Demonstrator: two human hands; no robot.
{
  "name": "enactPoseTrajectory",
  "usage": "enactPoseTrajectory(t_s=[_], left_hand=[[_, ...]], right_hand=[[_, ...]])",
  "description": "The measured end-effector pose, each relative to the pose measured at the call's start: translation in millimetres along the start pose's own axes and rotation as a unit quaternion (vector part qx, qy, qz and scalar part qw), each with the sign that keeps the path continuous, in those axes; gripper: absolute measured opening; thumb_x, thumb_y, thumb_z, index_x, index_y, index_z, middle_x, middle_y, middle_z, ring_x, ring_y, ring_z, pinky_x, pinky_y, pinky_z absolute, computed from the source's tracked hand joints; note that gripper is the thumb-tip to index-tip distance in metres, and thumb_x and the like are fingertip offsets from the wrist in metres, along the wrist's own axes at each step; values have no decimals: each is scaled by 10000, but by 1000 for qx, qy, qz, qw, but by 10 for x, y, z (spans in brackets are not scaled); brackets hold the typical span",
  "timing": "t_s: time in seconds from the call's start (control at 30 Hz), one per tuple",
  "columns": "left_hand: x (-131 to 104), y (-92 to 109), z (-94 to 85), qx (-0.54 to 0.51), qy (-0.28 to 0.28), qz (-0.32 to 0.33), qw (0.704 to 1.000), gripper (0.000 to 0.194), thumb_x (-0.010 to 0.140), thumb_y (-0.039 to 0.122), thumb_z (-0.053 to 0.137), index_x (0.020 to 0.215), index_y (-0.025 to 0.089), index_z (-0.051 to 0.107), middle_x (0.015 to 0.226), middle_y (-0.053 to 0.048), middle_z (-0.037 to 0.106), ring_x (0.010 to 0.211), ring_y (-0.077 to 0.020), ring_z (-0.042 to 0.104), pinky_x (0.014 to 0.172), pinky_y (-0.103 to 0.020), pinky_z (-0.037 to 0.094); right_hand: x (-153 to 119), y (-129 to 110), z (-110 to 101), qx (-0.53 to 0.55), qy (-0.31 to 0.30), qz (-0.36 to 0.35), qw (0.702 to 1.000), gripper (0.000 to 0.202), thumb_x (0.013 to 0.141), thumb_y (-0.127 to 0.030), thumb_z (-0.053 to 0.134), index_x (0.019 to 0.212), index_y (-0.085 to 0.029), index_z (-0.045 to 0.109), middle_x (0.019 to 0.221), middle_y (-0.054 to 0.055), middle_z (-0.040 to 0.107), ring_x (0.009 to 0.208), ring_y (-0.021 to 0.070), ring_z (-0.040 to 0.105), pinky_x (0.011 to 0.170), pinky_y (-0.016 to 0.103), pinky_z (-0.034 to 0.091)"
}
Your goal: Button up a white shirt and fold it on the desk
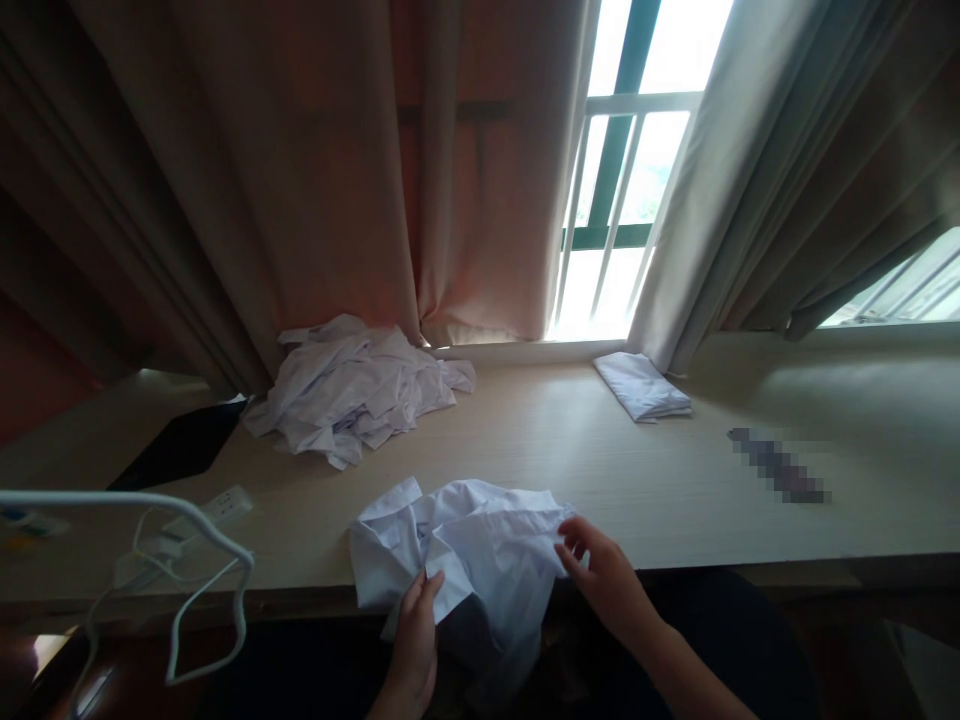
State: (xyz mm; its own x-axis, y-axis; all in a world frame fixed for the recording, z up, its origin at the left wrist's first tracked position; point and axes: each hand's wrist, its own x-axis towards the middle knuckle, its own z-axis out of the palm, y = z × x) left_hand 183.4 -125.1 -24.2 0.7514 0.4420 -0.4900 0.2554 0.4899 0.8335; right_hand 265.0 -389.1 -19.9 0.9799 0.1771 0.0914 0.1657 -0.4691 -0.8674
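A crumpled white shirt (495, 540) lies over the near edge of the desk, its lower part hanging down toward my lap. My left hand (417, 630) is closed on a flap of it, thumb on top, at the front left. At the shirt's right end is my right hand (596, 570), its thumb and fingers apart and slightly curled by the fabric's edge. Whether those fingertips touch the cloth is hard to see. Farther back on the left is a loose heap of white garments (360, 385). A flat folded white garment (643, 386) rests near the window.
The pale desk (525, 420) runs along a curtained window (622, 180). On its left are a dark flat sheet (180, 440) and a white power strip (217, 510) with cables. A white bent tube (202, 525) juts in at the lower left. A blurred-out object (780, 465) lies right.
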Motion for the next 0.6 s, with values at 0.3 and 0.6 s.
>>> enactPoseTrajectory(t_s=[0.3, 0.6], left_hand=[[-74, 295, -276, -120, -37, -93, 988, 355, 768, 184, 735, 1113, 176, 649, 1009, -77, 743, 873, -236, 733, 772, -349, 610], [-51, 1034, -462, -80, -71, -122, 987, 360, 829, 319, 672, 1137, 132, 676, 885, -104, 765, 853, -289, 749, 762, -376, 606]], right_hand=[[368, 466, 69, 11, -2, 69, 998, 456, 792, -641, 601, 810, -188, 651, 778, 40, 646, 762, 209, 589, 730, 314, 464], [630, -166, -321, 170, -3, 4, 985, 484, 797, -619, 660, 802, -137, 703, 724, 21, 632, 715, 159, 532, 643, 258, 412]])
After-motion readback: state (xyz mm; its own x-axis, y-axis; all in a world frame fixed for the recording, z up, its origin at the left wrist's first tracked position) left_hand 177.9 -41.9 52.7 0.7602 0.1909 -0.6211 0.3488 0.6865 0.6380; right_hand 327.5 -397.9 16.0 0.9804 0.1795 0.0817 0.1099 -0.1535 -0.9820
